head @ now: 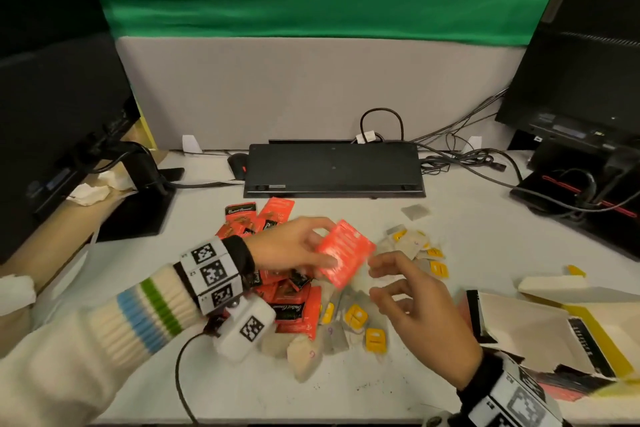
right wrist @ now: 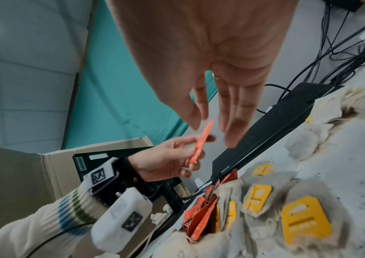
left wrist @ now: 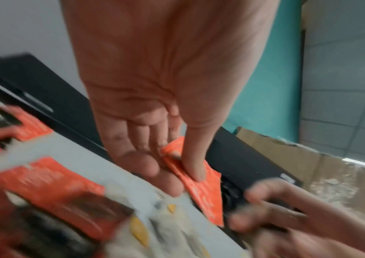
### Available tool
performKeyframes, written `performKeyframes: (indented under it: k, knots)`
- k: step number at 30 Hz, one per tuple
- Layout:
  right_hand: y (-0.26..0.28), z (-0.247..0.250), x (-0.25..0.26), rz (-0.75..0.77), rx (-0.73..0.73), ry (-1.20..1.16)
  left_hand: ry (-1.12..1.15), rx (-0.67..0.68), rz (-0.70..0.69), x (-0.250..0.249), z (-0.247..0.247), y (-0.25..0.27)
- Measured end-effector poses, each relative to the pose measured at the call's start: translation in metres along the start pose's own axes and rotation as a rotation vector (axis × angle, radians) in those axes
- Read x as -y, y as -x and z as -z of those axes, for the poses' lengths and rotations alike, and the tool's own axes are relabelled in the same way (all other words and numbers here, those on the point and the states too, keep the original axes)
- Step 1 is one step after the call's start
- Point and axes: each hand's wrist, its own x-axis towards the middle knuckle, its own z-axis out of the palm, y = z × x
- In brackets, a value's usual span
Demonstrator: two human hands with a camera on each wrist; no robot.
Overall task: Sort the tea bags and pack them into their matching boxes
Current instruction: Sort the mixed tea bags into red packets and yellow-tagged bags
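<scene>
My left hand [head: 294, 248] pinches an orange tea packet [head: 344, 253] between thumb and fingers, held above the pile; the left wrist view shows the same orange tea packet [left wrist: 201, 188] under my thumb. My right hand [head: 412, 302] hovers just right of it, fingers spread and relaxed, holding nothing; in the right wrist view its fingertips [right wrist: 232, 137] reach close to the edge-on orange tea packet [right wrist: 201, 141]. Below lie several orange and black packets [head: 287, 302] and paper tea bags with yellow tags [head: 360, 319] in a mixed heap.
An open box with yellow sides [head: 561, 329] lies at the right on the white desk [head: 450, 218]. A black keyboard [head: 332, 166] sits behind the pile, monitors [head: 52, 107] at both sides, cables [head: 467, 156] at the back right.
</scene>
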Motion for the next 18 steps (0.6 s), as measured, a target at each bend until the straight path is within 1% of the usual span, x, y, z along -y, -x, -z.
performKeyframes:
  k: [2, 4, 5, 6, 7, 8, 9, 10, 11, 13, 14, 16, 18]
  knots:
    - [0.0, -0.002, -0.009, 0.002, 0.045, 0.099, -0.112, -0.151, 0.068, 0.012, 0.025, 0.004]
    - [0.0, -0.006, -0.019, 0.006, 0.116, 0.234, -0.405, -0.269, 0.198, 0.026, 0.047, 0.01]
    - [0.0, -0.008, -0.023, 0.008, 0.159, 0.312, -0.57, -0.31, 0.264, 0.032, 0.052, 0.012]
    - [-0.001, -0.011, -0.027, 0.009, 0.206, 0.381, -0.683, -0.339, 0.299, 0.037, 0.053, 0.014]
    - [-0.001, -0.014, -0.031, 0.003, 0.254, 0.429, -0.725, -0.351, 0.278, 0.037, 0.049, 0.017]
    - [-0.002, -0.016, -0.033, -0.012, 0.297, 0.462, -0.706, -0.329, 0.207, 0.036, 0.043, 0.019]
    - [-0.003, -0.018, -0.035, -0.032, 0.331, 0.488, -0.664, -0.254, 0.116, 0.034, 0.036, 0.021]
    - [-0.004, -0.02, -0.035, -0.054, 0.358, 0.513, -0.634, -0.14, 0.043, 0.031, 0.029, 0.022]
    - [-0.006, -0.022, -0.035, -0.079, 0.38, 0.535, -0.633, -0.023, 0.011, 0.029, 0.022, 0.023]
    - [-0.012, -0.025, -0.032, -0.122, 0.409, 0.574, -0.697, 0.151, 0.034, 0.029, 0.012, 0.022]
    - [-0.015, -0.028, -0.029, -0.136, 0.419, 0.595, -0.748, 0.193, 0.067, 0.03, 0.009, 0.022]
    - [-0.02, -0.033, -0.021, -0.147, 0.44, 0.622, -0.839, 0.224, 0.117, 0.032, 0.004, 0.019]
    - [-0.026, -0.04, -0.014, -0.155, 0.477, 0.644, -0.87, 0.216, 0.121, 0.032, -0.001, 0.017]
